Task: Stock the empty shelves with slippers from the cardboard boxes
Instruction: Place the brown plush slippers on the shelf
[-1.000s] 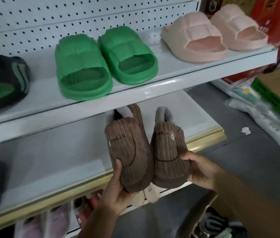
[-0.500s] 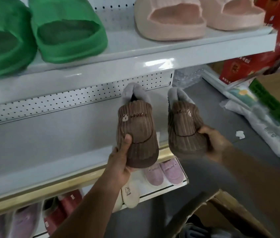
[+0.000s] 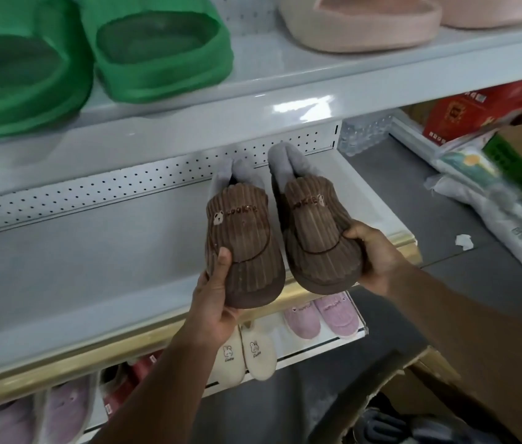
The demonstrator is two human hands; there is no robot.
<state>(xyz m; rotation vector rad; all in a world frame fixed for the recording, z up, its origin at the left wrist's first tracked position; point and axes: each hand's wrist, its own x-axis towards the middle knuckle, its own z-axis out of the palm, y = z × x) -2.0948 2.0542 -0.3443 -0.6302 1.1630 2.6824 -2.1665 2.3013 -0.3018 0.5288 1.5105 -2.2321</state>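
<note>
Green slides (image 3: 99,56) and pink slides (image 3: 362,24) on top shelf: tops cut off by upper edge. Left hand (image 3: 218,302) fingers hidden under left brown slipper (image 3: 243,245); right hand (image 3: 378,257) fingers hidden behind right brown slipper (image 3: 314,232). Red slippers (image 3: 144,366) on bottom shelf mostly hidden. Cardboard box (image 3: 413,389) contents blurred, cut off at lower edge.

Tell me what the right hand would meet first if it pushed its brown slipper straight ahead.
Probably the perforated back panel. The right hand points its brown slipper heel-first over the bare middle shelf; nothing shows in between, though depth is hard to judge.
</note>
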